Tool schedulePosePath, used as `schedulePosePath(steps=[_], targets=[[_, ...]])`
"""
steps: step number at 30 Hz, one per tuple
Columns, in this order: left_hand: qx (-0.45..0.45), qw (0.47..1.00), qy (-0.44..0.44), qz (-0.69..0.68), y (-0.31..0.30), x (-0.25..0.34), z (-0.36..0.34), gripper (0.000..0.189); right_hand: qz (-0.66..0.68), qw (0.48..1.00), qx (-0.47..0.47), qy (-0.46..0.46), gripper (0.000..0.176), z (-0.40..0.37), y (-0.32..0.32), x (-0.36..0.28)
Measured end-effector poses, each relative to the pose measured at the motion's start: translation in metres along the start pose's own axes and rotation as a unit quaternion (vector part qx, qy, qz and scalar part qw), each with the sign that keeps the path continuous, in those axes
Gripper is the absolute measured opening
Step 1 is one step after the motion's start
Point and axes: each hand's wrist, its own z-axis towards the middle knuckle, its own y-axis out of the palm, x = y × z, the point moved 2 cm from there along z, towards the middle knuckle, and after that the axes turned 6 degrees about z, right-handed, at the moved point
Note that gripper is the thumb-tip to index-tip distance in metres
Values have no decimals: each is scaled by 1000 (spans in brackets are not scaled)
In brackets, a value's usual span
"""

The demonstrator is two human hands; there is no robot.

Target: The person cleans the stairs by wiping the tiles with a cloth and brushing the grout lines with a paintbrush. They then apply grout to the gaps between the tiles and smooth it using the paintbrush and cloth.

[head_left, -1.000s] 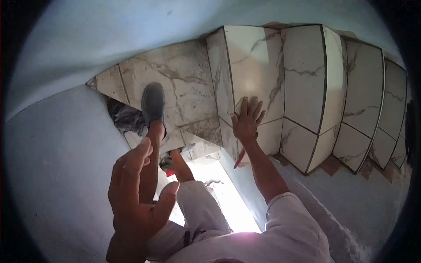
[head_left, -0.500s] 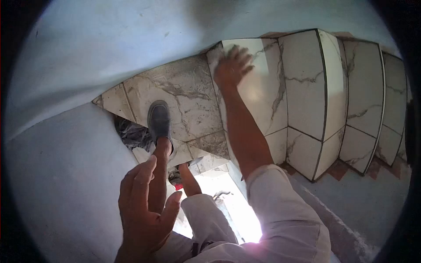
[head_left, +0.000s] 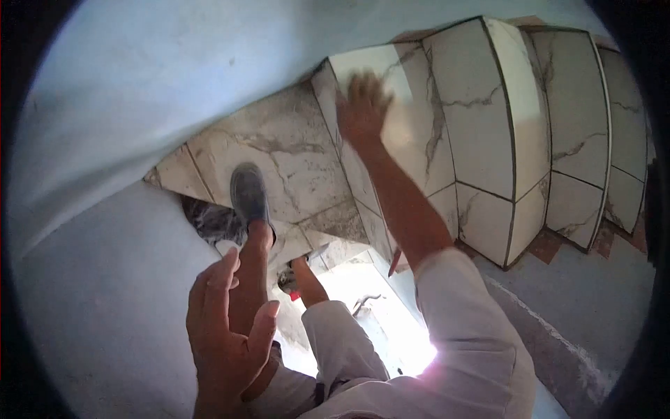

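My right hand (head_left: 363, 115) reaches out over a marble-patterned tile step (head_left: 408, 143), palm toward the tile and fingers spread, a little blurred at the tips. No object shows in it. Lower down, my left hand (head_left: 230, 335) hangs in the air before my leg, its fingers stretched and the thumb apart, holding nothing. Beyond its fingertips, a grey slip-on shoe (head_left: 249, 192) on my foot stands on a dusty tiled landing (head_left: 300, 150).
More tiled stairs (head_left: 576, 119) rise to the right, with dark edges. A pale blue wall (head_left: 174, 77) runs along the far side, and another wall surface (head_left: 105, 293) lies at left. A dark gap (head_left: 209, 222) opens beside the shoe. Bright light falls on the floor below (head_left: 342, 286).
The view has shifted slightly, and the stairs sit a bit higher in it. My right hand has moved little across the step, its fingers closer together. My left hand stays nearly the same.
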Motion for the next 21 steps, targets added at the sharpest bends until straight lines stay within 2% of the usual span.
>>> schedulePosePath(steps=[1,2,4,6,8,11,13,15,18,19,20,21], targets=[[18,999,24,22,4,0,0,60,6,999,34,-20,63,26,-5,-13],[33,997,47,42,8,-1,-2,62,-11,999,29,-23,62,33,-6,-18],[22,997,41,64,11,0,-8,60,-1,998,28,-62,60,-17,-12,-1],[-24,999,19,21,6,-1,-9,62,10,998,-2,-60,63,-121,-11,38],[-6,1000,20,22,0,-7,-8,62,-75,984,-160,31,65,-196,-41,47],[2,1000,26,15,-2,-5,-12,62,-30,992,-119,-5,66,-144,-39,35],[2,999,33,-1,4,-1,-13,62,11,997,-23,-76,65,-69,-19,24],[9,998,54,14,10,1,-16,62,48,998,-21,-47,63,-19,-25,4],[9,998,52,20,14,1,-17,60,31,999,-23,31,64,-67,-24,19],[6,997,69,22,13,1,-17,60,63,990,-55,110,68,-100,-28,30],[9,998,62,27,10,4,-13,59,-224,967,90,84,75,-171,13,75],[13,999,37,33,10,3,-13,58,-129,973,-4,191,75,-167,-11,83]])
